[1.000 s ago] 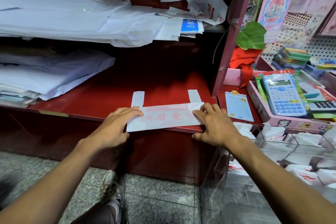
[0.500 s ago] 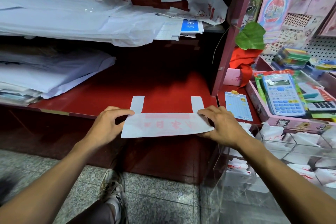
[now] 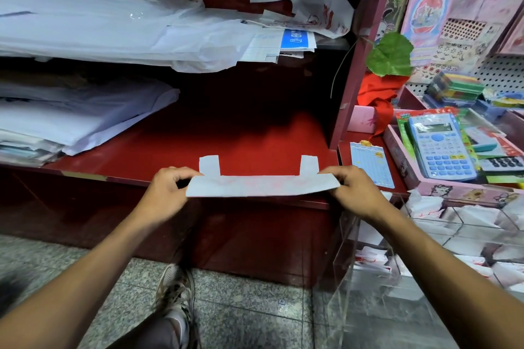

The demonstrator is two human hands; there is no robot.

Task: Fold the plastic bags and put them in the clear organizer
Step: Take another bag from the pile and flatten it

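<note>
A white plastic bag [image 3: 262,185] with faint red print is folded into a long flat strip, its two handle tabs lying toward the back on the red shelf [image 3: 249,144]. My left hand [image 3: 167,195] pinches the strip's left end and my right hand [image 3: 353,193] pinches its right end, lifting the near edge off the shelf's front. The clear organizer [image 3: 365,266] stands at the lower right, its compartments holding several folded white bags.
Stacks of white bags and paper [image 3: 85,116] fill the shelf's left side and the upper shelf [image 3: 113,25]. A loose printed bag [image 3: 314,11] lies at the upper right. A blue calculator [image 3: 439,147] sits in a pink tray. My shoe [image 3: 175,292] is on the floor.
Both hands went from pressing flat on the bag to pinching its ends. The folded strip's near edge has risen off the shelf and come slightly toward me.
</note>
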